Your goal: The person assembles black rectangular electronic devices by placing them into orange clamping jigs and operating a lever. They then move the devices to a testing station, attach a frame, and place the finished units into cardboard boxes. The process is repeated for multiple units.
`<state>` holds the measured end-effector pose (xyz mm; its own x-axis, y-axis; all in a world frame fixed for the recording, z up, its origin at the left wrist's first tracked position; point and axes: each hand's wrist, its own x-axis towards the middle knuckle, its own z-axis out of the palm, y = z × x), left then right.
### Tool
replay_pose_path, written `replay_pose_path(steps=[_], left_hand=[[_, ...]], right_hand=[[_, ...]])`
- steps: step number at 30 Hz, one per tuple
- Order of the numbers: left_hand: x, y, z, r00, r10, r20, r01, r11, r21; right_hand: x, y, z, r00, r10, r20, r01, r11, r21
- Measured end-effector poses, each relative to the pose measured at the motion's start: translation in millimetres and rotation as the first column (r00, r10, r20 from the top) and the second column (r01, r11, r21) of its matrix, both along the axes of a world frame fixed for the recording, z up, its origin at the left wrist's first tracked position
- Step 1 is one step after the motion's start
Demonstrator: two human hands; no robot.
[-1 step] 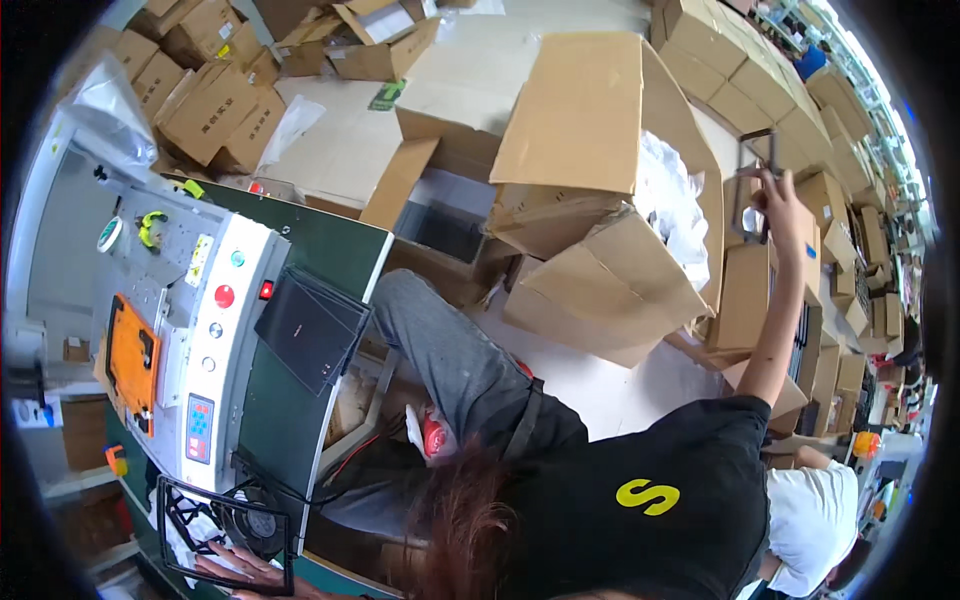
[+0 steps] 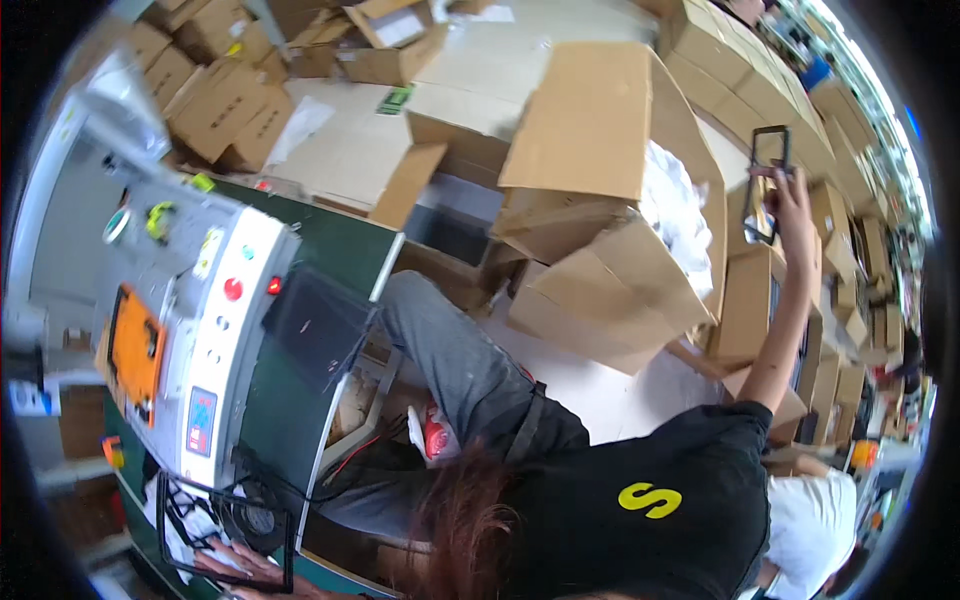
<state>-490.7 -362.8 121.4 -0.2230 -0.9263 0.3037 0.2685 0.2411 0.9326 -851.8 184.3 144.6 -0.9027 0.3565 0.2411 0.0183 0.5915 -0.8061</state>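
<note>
At the far right, my right arm stretches out and my right hand [image 2: 793, 205] grips a slim black rectangular frame [image 2: 751, 185] by its side, above cardboard boxes. Low on the left, my left hand [image 2: 250, 568] reaches under a larger black rectangular frame [image 2: 290, 540], its fingers showing through the opening. The frame's lower bar crosses those fingers, and my grip is partly hidden. Beneath this frame lie white and black pieces and a dark round part [image 2: 257, 512], on the edge of a green table [image 2: 265, 430].
A grey-white machine [image 2: 245, 325] with buttons and an orange plate [image 2: 137, 350] stands on the table. Dark flat panels [image 2: 318, 325] lie beside it. A large open carton [image 2: 575, 120] holds white wrapping, and more boxes [image 2: 755, 310] line the right. Another person in white [image 2: 815, 525] is at lower right.
The whole view has shifted slightly, moving most things a little to the right in the picture. Both hands keep their frames, with little visible movement of their own.
</note>
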Motion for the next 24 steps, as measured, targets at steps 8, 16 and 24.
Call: replay_pose_path(steps=[8, 16, 24], left_hand=[[43.9, 16.8, -47.7, 0.944, -0.057, -0.325, 0.144, 0.957, 0.252], [70.2, 53.9, -57.9, 0.824, -0.189, -0.534, 0.41, 0.85, 0.33], [104.7, 35.1, -69.2, 0.885, -0.079, -0.459, 0.25, 0.911, 0.326]], right_hand=[[11.2, -343.8, 37.9, 0.487, 0.694, -0.53, -0.56, 0.714, 0.42], [133.3, -729.7, 17.7, 0.223, 0.975, 0.012, -0.572, 0.121, 0.812], [132.1, -771.7, 18.9, 0.029, 0.997, 0.065, -0.746, -0.021, 0.666]])
